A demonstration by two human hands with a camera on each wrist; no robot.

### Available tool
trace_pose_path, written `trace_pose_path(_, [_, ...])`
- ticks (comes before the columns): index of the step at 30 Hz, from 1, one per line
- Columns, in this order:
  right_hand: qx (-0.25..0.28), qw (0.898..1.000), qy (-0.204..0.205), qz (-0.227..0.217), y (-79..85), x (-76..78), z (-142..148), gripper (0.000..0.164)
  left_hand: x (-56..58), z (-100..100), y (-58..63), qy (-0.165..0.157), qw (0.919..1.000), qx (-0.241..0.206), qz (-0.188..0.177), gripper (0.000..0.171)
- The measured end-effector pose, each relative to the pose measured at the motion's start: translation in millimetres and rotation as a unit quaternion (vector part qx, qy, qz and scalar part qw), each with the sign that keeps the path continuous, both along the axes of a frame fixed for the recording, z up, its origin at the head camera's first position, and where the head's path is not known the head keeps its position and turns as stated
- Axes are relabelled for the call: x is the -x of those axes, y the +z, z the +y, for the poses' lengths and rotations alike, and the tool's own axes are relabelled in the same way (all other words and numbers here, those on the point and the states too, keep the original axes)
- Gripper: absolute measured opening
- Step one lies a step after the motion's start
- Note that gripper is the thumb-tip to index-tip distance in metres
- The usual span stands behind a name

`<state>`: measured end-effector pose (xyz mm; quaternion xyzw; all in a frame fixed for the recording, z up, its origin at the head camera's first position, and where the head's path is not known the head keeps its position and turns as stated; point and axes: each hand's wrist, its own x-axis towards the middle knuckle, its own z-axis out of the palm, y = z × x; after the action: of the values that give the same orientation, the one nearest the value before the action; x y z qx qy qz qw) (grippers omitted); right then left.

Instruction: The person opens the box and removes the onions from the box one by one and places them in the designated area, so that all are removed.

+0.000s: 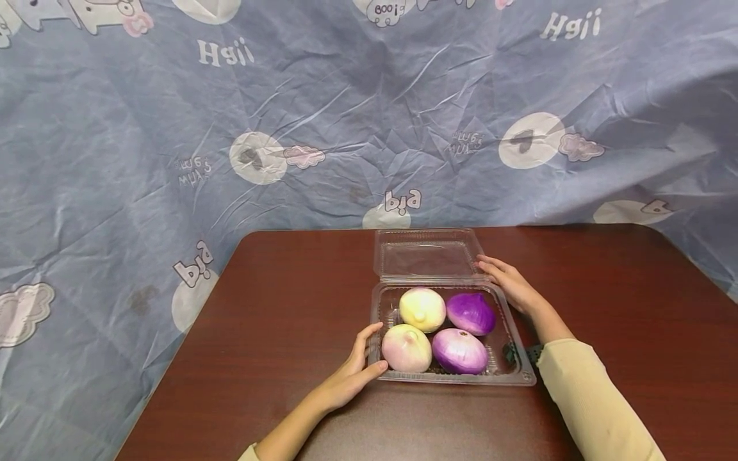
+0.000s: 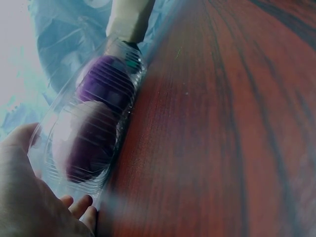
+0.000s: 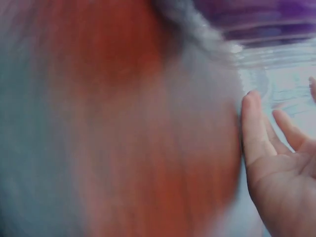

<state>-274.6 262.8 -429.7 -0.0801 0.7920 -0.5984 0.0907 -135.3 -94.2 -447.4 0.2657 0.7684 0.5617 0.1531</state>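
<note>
Clear container [image 1: 450, 379] on the table in front of me, a little right of centre, its lid [image 1: 426, 259] folded back on the far side. Plastic looks thin and ribbed: I'd judge it light, slick, springy, likely to flex or crack if squeezed hard. Best hold, I think, is low on both short sides, since the weight sits in the base and the lid would probably flop.

Inside, four onions: pale yellow onion [image 1: 423, 309] at far left, deep purple onion [image 1: 471, 314] at far right, pinkish onion [image 1: 407, 348] near left, purple-and-white onion [image 1: 460, 351] near right. Smooth, rounded, likely to roll; real or model, I cannot tell.

My left hand [image 1: 346, 381] holds the near left corner, thumb at the front, fingers bent along the side. My right hand [image 1: 510, 283] grips nothing: fingers nearly straight, a little apart, tips at the lid's right edge near the hinge.

No legible brand or label on the plastic. Beneath, dark reddish wood-grain table [image 1: 288, 307]. Beyond, creased blue cloth [image 1: 323, 128] with printed lettering: "Hgii" twice, high up; "BOO" plus unclear marks at top; lower words too faint or oddly turned to read surely.
</note>
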Motion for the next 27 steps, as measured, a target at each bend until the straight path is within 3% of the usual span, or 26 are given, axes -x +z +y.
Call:
trace_pose_path(7, [-0.004, 1.0, 0.026, -0.014, 13.0, -4.4, 4, 0.067, -0.8, -2, -1.0, -0.002, 1.0, -0.001, -0.001, 0.064])
trace_pose_path(16, [-0.042, 0.999, 0.008, 0.028, 34.7, -18.8, 11, 0.065, -0.9, -1, 0.8, -0.006, 1.0, 0.0, 0.004, 0.065])
trace_pose_path(22, [-0.137, 0.986, -0.034, 0.086, 47.3, -33.0, 8, 0.058, -0.6, -1, -0.2, -0.006, 1.0, 0.004, 0.006, 0.065])
trace_pose_path(27, [-0.173, 0.975, -0.054, 0.128, 55.3, -45.7, 0, 0.053, -0.4, -1, -0.5, -0.008, 1.0, 0.003, 0.003, 0.066])
